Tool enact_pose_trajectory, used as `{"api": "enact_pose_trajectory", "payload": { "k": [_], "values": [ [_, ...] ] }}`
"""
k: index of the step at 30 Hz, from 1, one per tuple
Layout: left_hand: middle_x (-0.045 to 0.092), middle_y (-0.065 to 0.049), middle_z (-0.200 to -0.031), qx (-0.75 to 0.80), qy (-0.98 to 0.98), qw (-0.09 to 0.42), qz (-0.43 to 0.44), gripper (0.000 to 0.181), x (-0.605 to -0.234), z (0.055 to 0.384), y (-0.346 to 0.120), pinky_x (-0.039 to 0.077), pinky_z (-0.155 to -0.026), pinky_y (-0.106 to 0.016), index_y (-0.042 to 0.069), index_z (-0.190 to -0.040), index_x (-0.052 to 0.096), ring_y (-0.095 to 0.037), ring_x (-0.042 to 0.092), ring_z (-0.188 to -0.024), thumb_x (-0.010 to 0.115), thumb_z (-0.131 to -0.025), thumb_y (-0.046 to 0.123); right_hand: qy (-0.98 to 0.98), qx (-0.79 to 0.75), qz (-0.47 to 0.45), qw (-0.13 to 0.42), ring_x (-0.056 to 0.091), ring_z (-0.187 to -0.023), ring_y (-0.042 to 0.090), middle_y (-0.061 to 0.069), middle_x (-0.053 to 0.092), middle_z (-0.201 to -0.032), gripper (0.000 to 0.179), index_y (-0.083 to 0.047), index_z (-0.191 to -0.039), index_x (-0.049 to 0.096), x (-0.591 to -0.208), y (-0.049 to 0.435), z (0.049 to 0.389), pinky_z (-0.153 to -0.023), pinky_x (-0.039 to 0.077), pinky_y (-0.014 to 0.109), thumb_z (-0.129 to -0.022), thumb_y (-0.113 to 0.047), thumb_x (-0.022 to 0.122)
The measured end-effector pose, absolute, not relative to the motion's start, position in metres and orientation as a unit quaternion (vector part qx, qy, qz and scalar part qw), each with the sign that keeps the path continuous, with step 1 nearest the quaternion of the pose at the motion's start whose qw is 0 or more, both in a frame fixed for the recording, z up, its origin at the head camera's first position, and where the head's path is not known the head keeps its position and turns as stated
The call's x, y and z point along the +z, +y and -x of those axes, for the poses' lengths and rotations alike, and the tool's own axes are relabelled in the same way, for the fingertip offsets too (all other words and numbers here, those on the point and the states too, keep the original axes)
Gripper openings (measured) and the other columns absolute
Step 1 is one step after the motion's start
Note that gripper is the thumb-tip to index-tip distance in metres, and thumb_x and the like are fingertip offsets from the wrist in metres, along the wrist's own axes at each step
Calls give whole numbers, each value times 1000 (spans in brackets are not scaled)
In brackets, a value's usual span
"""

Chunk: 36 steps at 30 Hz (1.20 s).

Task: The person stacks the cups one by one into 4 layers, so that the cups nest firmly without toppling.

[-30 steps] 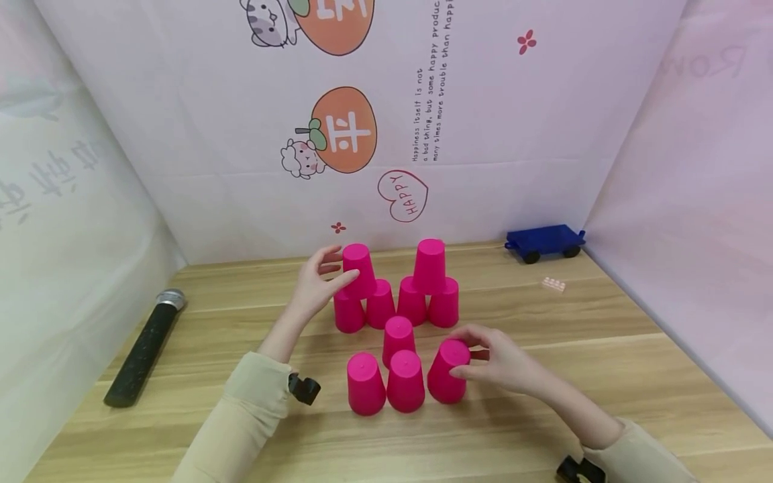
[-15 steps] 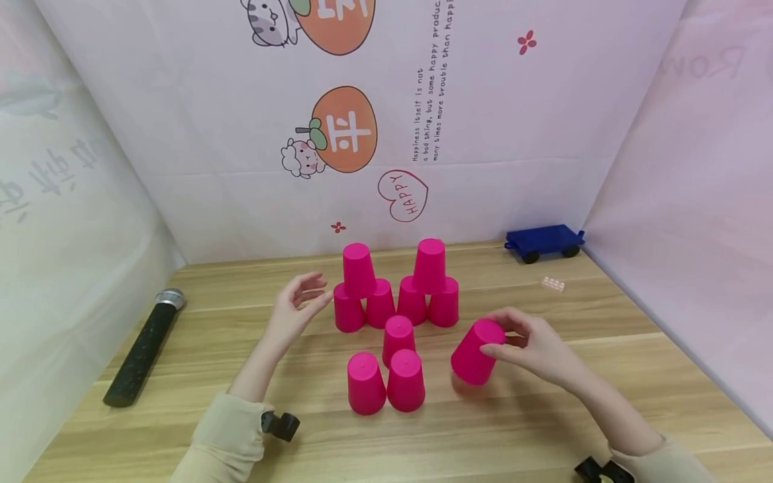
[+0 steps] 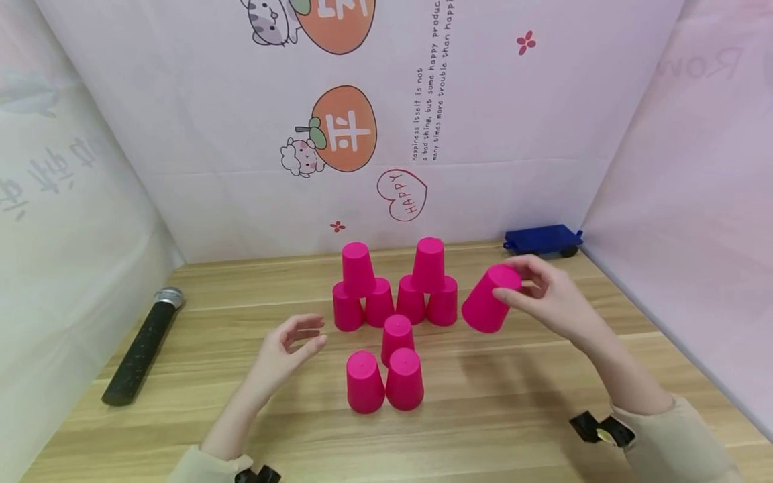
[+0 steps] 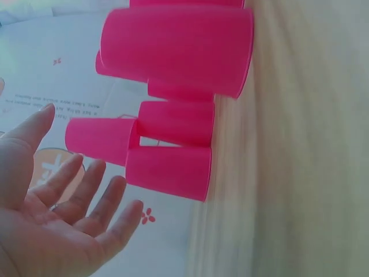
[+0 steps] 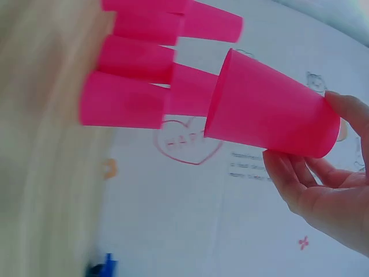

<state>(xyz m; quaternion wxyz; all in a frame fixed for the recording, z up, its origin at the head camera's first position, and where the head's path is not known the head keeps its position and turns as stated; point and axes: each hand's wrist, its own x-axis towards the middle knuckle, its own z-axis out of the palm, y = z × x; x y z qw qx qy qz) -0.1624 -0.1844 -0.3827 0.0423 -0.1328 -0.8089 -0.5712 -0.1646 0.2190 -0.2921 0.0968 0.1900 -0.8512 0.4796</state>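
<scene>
My right hand (image 3: pixel 552 295) holds a pink cup (image 3: pixel 490 299) by its base end, mouth down and tilted, raised over the table to the right of the stacks. In the right wrist view, thumb and fingers pinch the cup (image 5: pixel 271 109) from opposite sides. Nothing is in my left hand (image 3: pixel 286 352), which hovers left of the front cups with its fingers relaxed. At the back, a left upper cup (image 3: pixel 359 270) and a right upper cup (image 3: pixel 429 265) each rest upside down across two cups. Before them stand a single cup (image 3: pixel 397 339) and two front cups, one being the near-left cup (image 3: pixel 365 382).
A black microphone (image 3: pixel 145 345) lies on the wooden table (image 3: pixel 338 449) at the left. A blue toy wagon (image 3: pixel 541 239) stands at the back right, partly behind my right hand. Printed white cloth (image 3: pixel 483 121) walls the back and both sides.
My left hand has come off the left upper cup and drawn back toward me. My right hand has lifted the front-right cup off the table and carried it up, back and rightward.
</scene>
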Motion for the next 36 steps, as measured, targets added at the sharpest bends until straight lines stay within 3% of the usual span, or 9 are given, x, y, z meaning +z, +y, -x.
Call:
{"api": "enact_pose_trajectory", "payload": {
  "k": [6, 10, 19, 27, 36],
  "values": [
    [63, -14, -117, -574, -807, 44, 132, 40, -384, 144, -182, 53, -89, -26, 5, -120, 58, -19, 61, -107, 71, -83, 14, -866, 453, -169, 124, 58, -90, 4, 8, 57, -112, 44, -2, -123, 52, -262, 205, 183, -74, 51, 10, -88, -24, 66],
    [62, -14, -118, -580, -803, 35, 132, 43, -384, 135, -178, 53, -89, -27, 5, -121, 58, -13, 60, -106, 73, -82, 14, -876, 440, -156, 121, 58, -97, 14, 12, 58, -116, 48, -5, -125, 52, -241, 190, 200, -76, 49, 10, -88, -33, 66],
    [59, -10, -125, -569, -813, 18, 119, 50, -385, 125, -164, 43, -101, -53, 9, -124, 54, -32, 50, -123, 74, -80, 18, -876, 433, -181, 110, 59, -103, 23, 9, 60, -114, 48, -9, -122, 55, -215, 146, 238, -80, 51, 30, -85, -36, 68],
    [58, -2, -126, -560, -822, -1, 98, 56, -387, 123, -154, 44, -101, -51, 17, -127, 52, -29, 49, -125, 77, -77, 24, -872, 423, -223, 100, 60, -100, 23, 12, 61, -109, 44, -5, -119, 56, -212, 113, 263, -87, 53, 37, -84, -26, 70],
    [58, -6, -128, -558, -823, -6, 106, 57, -390, 123, -147, 45, -99, -50, 15, -127, 53, -27, 50, -123, 78, -77, 24, -888, 400, -224, 49, 61, -102, 27, 15, 62, -110, 45, -3, -121, 54, -219, 97, 282, -83, 55, 37, -83, -23, 70]
  ]
}}
